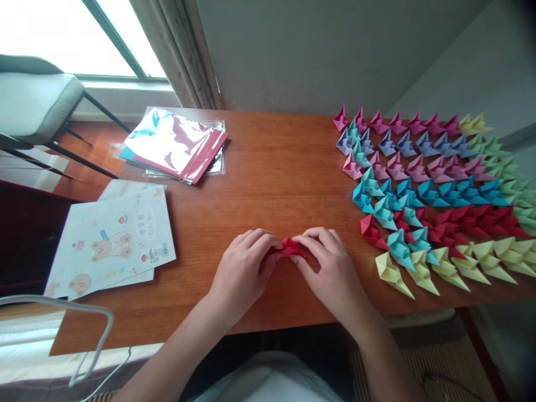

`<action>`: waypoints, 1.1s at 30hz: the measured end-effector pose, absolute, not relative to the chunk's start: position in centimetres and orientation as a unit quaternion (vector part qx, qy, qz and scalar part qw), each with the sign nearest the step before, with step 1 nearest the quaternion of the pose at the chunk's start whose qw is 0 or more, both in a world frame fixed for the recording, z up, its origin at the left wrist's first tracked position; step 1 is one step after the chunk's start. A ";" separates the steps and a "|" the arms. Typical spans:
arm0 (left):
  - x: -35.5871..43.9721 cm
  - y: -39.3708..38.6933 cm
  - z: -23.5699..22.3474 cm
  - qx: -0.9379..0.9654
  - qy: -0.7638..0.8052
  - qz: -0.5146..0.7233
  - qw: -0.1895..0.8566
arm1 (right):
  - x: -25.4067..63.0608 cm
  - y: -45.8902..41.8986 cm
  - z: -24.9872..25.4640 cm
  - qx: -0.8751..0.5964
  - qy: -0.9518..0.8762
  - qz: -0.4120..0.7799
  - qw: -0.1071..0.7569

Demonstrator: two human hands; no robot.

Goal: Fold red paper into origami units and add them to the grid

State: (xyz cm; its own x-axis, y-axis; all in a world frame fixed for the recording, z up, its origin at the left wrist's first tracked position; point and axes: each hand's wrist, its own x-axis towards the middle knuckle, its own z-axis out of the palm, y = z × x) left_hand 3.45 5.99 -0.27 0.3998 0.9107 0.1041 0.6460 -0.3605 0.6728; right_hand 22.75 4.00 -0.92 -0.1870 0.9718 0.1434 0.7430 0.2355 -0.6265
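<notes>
Between my two hands, near the front edge of the wooden table (268, 190), is a small piece of folded red paper (288, 247). My left hand (247, 262) pinches its left end between thumb and fingers. On the other side my right hand (326, 265) grips the right end the same way. Fingertips cover both ends of the paper, so its full shape is hidden. Right of my right hand stand rows of folded paper figures in several colours; the closest are a red figure (372, 231) and a pale yellow one (391, 272).
Glossy plastic packets of coloured paper (176, 142) lie at the back left. White sheets with bear drawings (113, 240) overlap the table's left edge. A white bent tube (104, 326) rises at lower left. A grey chair (37, 100) stands beyond, by the window.
</notes>
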 end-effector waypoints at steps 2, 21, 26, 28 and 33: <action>3.4 5.9 -0.3 0.787 0.495 0.244 0.277 | 22.7 4.0 -0.8 -0.572 -0.739 0.231 0.272; 3.3 6.2 1.8 0.674 0.450 0.251 0.529 | 22.7 4.3 1.7 -0.502 -0.705 0.338 0.371; 4.0 6.2 1.8 0.517 0.484 0.338 0.620 | 21.8 3.8 0.4 -0.562 -0.566 0.389 0.461; 4.3 6.0 1.7 0.470 0.509 0.377 0.614 | 21.4 3.4 0.0 -0.566 -0.543 0.419 0.457; 4.8 5.7 1.6 0.425 0.512 0.412 0.622 | 20.4 2.8 -0.2 -0.569 -0.581 0.399 0.423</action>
State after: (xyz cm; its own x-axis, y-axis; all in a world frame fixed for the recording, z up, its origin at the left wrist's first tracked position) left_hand 4.76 5.74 1.63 0.1356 0.9482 -0.2872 -0.0771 0.2991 0.9511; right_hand 20.36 2.76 -0.16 0.0059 0.9992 0.0385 0.3244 0.0345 -0.9453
